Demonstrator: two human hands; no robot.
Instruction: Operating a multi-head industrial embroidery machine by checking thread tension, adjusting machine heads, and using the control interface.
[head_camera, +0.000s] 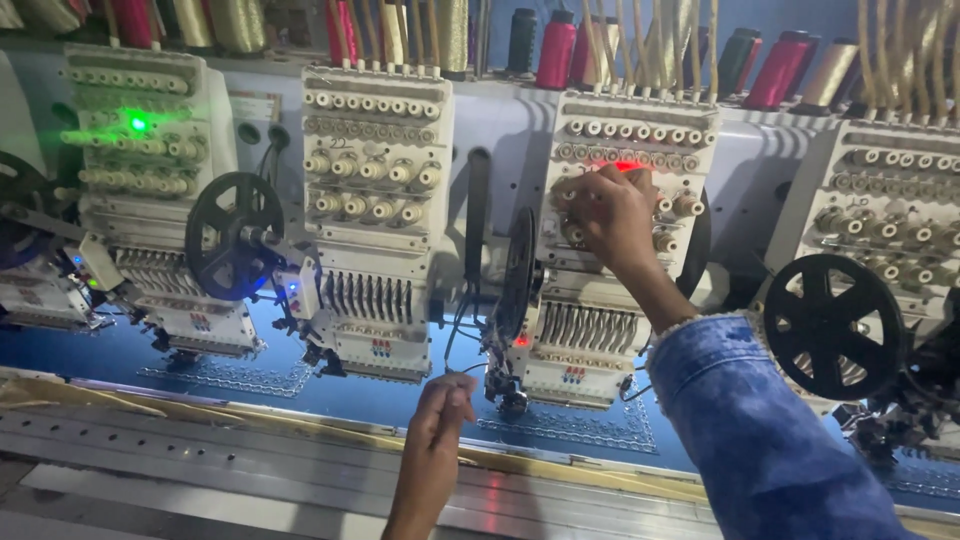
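The embroidery head (625, 250) under the right hand (612, 215) has a smooth, off-white plastic-looking casing with rows of glossy cream knobs (372, 172) like those on the head to its left. Above it, thread cones (556, 50) shine silky in red, black and gold. To its right, a spoked wheel (825, 325) looks matt black plastic. Below it, blue cloth (420, 395) lies flat and dull, stitched with a paler pattern. Nearer than the cloth, the desk (250, 450) edge is brushed grey metal with faint reflections. The sleeve (770, 450) on the right arm is washed blue denim, coarse and mottled. The left hand (440, 410) pinches something too thin to tell.
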